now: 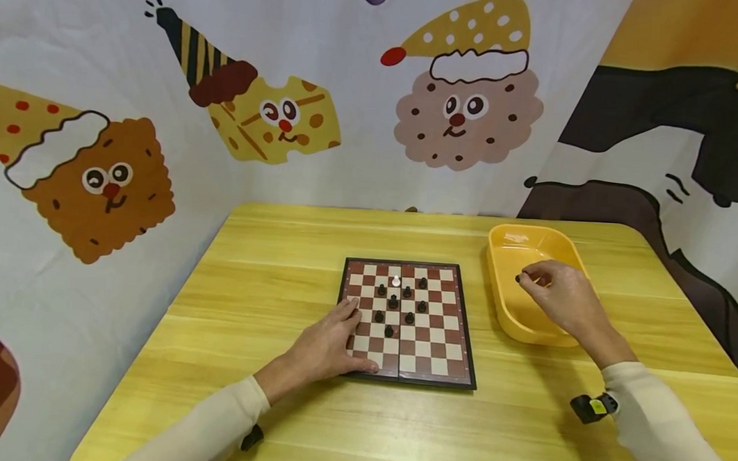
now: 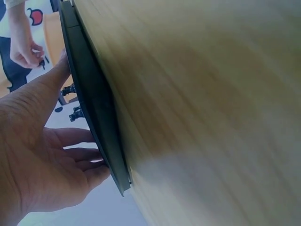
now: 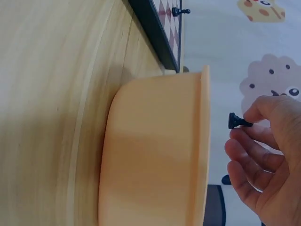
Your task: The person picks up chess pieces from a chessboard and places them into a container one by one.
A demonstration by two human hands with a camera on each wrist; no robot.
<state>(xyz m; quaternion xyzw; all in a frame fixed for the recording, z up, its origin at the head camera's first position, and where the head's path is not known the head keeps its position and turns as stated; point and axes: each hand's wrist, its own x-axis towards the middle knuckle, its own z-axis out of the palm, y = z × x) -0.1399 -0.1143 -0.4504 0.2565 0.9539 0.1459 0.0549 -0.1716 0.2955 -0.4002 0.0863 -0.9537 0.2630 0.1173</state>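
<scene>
Right hand [image 1: 562,296] pinching black chess piece [image 3: 233,121] (only right wrist cam showing flared base), overlapping orange plastic tray [image 1: 496,293]; loose left hand [image 1: 324,343] touching red-white chessboard [image 1: 434,349].

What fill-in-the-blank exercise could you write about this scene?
The chess piece in the right hand is ____ in colour.
The hand touching the chessboard is the ____ hand.
The head view shows the yellow tray to the ____ of the chessboard.
The only non-black piece on the chessboard is ____.
Missing words: black; left; right; white.
</scene>
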